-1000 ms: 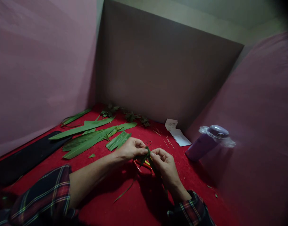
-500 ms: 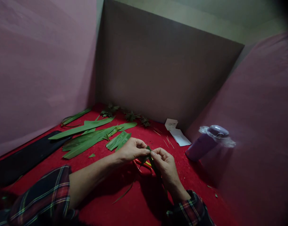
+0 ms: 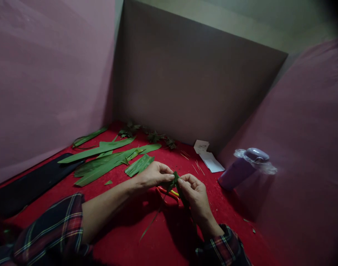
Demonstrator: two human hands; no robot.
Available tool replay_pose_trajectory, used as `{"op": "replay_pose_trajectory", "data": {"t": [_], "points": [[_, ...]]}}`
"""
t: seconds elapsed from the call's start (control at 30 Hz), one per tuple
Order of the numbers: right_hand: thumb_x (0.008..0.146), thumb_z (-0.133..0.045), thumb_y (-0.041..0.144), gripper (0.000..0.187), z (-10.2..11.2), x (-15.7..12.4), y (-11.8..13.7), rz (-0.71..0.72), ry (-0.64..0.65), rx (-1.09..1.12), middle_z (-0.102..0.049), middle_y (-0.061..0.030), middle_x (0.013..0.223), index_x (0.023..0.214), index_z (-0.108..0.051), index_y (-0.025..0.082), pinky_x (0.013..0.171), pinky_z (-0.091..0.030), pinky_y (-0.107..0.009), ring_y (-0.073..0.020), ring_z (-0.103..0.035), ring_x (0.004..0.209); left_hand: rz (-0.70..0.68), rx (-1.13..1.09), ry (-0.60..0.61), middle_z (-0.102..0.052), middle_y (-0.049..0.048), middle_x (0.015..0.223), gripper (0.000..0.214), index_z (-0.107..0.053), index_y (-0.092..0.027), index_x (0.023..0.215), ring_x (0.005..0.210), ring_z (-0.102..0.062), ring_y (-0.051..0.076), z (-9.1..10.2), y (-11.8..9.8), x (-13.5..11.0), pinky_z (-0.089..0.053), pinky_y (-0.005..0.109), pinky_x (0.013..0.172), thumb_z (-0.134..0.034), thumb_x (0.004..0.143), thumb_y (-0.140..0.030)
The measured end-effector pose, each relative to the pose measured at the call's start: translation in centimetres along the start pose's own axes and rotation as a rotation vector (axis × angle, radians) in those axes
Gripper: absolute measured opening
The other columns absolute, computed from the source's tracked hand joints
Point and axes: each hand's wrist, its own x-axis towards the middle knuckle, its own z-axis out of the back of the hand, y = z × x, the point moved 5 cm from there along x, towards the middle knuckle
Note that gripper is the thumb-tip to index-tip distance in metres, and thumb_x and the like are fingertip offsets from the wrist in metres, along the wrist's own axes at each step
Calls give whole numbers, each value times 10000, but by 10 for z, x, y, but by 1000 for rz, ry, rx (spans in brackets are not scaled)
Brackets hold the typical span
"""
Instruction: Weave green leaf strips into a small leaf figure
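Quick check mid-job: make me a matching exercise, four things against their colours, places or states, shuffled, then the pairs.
Things:
1. Container
2. Leaf piece
3. Papers
4. Long flat object

Descriptions:
A. White, lying near thin sticks
B. Black, beside the left pink wall
C. Purple, with crinkled clear plastic around its top
D. Green, pinched by the left hand and right hand

Pairs: 1-C, 2-D, 3-A, 4-B.

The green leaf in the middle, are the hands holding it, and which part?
Yes. The left hand and right hand both pinch the dark green leaf piece by its upper part, with their fingertips.
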Motion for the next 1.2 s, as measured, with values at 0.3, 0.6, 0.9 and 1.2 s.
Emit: {"op": "replay_pose_trajectory", "data": {"t": [0.3, 0.6, 0.9, 1.2], "points": [[703, -670, 419, 306, -1, 0, -1, -24, -2, -5, -410, 92, 439, 666, -520, 155, 351, -196, -153, -32, -286, 373, 50, 18, -102, -603, -3, 525, 281, -646, -96, 650, 473, -524, 91, 1, 0, -1, -419, 230, 537, -755, 550, -334], [662, -704, 424, 341, -1, 1, -1, -22, -32, -2, -411, 101, 410, 636, -484, 164, 349, -205, -145, -32, -306, 355, 35, -16, -40, -626, 16, 567, 369, -630, -96, 688, 516, -579, 123, 0, 8, 2, -456, 257, 566, -781, 512, -384], [734, -664, 377, 255, -6, -2, 1, 124, 50, 11, -487, 80, 471, 698, -512, 175, 376, -312, -159, -50, -406, 377, 9, -99, -6, -641, 7, 587, 363, -626, -99, 711, 517, -591, 110, 0, 7, 3, -455, 222, 537, -802, 499, -336], [818, -571, 183, 31, -1, -20, 20, 732, -133, -650, -598, 9, 622, 846, -572, 169, 480, -405, -205, -103, -548, 503, -128, -32, 31, -660, 11, 647, 166, -664, -109, 702, 603, -598, 104, -4, -9, -1, -473, 228, 635, -743, 596, -210]]}}
